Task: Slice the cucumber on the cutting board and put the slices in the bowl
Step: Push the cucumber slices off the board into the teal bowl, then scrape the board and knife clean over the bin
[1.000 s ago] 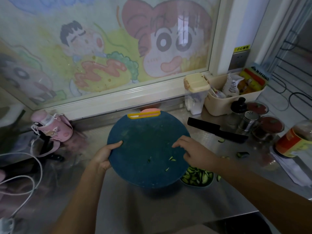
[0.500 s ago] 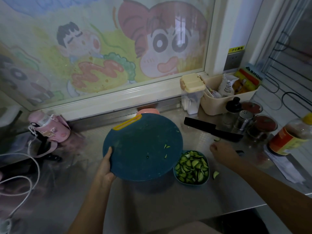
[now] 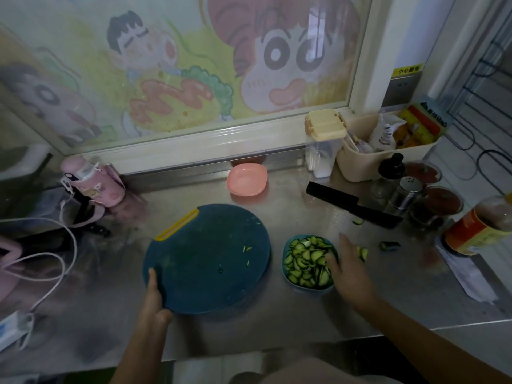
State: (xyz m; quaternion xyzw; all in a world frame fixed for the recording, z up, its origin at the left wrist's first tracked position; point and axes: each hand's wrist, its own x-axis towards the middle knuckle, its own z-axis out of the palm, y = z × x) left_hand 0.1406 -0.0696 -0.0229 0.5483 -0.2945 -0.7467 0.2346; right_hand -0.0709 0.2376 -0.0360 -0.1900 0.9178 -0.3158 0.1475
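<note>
The round dark-teal cutting board (image 3: 206, 259) lies on the steel counter with a few green scraps on it. My left hand (image 3: 155, 297) grips its near left edge. Just right of the board stands a teal bowl (image 3: 286, 275) full of cucumber slices (image 3: 304, 260). My right hand (image 3: 352, 270) is blurred over the bowl's right rim, fingers pointing away from me. A cucumber piece (image 3: 363, 253) sits at its fingertips; I cannot tell whether it is held. Two stray pieces (image 3: 389, 245) lie further right. The black knife (image 3: 354, 207) rests behind the bowl.
An empty pink bowl (image 3: 246, 180) sits behind the board. A pink bottle (image 3: 94, 181) and white cable (image 3: 55, 259) are at the left. A lidded container (image 3: 324, 142), cream basket (image 3: 388, 162), shakers (image 3: 407, 192), jars and a bottle (image 3: 482, 228) crowd the right.
The board was tilted over the bowl and has come down to the left, flat on the counter. My right hand left the board, reached right over the counter, then came back to the bowl.
</note>
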